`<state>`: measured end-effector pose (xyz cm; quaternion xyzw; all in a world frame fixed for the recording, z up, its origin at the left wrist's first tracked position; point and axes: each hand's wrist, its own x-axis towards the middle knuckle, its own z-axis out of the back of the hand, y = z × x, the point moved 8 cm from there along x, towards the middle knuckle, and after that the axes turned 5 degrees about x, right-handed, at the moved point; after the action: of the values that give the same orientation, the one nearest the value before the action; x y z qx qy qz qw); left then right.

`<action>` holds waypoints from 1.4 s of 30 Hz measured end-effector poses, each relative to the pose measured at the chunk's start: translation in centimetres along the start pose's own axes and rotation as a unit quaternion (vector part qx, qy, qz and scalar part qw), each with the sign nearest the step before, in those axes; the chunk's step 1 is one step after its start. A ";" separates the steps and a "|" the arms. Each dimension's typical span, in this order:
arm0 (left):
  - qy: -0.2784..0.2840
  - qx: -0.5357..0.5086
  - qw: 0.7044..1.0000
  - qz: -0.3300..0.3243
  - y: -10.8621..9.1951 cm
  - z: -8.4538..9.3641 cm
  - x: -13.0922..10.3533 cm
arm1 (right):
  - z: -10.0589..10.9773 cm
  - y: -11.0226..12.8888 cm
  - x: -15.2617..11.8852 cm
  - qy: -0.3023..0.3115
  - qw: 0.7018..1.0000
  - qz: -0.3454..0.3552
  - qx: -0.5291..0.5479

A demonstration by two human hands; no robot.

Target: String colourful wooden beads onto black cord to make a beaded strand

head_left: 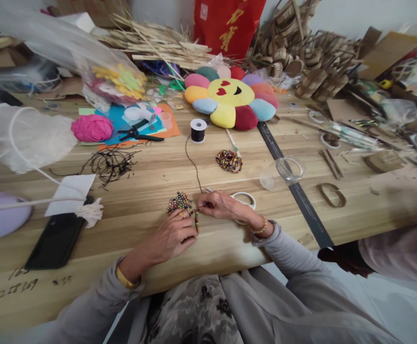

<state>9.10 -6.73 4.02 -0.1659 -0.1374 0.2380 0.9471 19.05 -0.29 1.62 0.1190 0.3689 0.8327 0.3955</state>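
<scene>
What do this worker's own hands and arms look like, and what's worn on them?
Both are bare human hands, below long grey sleeves. The left hand has a gold-coloured ring and wrist band; the right hand, a beaded-looking bracelet.

Multicolored beads (178,200) sit in a loose little heap on the table (147,179), right up against the left hand (174,235). A short strung row (197,223) lies just beside it, pointing toward the near edge. Thin black cord (193,162) curves from an upright white-ended spool (198,131) into the pinched right hand (218,205).
</scene>
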 end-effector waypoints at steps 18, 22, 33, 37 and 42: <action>0.042 -0.022 0.999 -0.004 0.4 0.9 -0.3 | -0.1 -0.1 0.0 -0.002 1.000 0.012 -0.014; 0.033 -0.018 0.999 -0.006 0.4 0.8 -0.4 | -0.3 -0.2 0.1 0.004 1.000 0.014 -0.016; 0.048 -0.015 0.999 -0.012 0.2 0.5 -0.3 | -0.1 0.2 -0.1 -0.006 0.999 0.029 -0.013; 0.046 -0.018 0.999 -0.011 0.1 0.6 -0.2 | -0.1 0.1 -0.1 0.003 1.000 0.015 -0.009; 0.019 -0.017 1.000 0.005 0.4 0.9 -0.2 | -0.1 0.1 -0.1 0.001 1.000 0.021 -0.006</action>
<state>8.47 -6.27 4.67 -0.1869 -0.1225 0.2372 0.9454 19.00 -0.46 1.67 0.1228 0.3617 0.8432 0.3784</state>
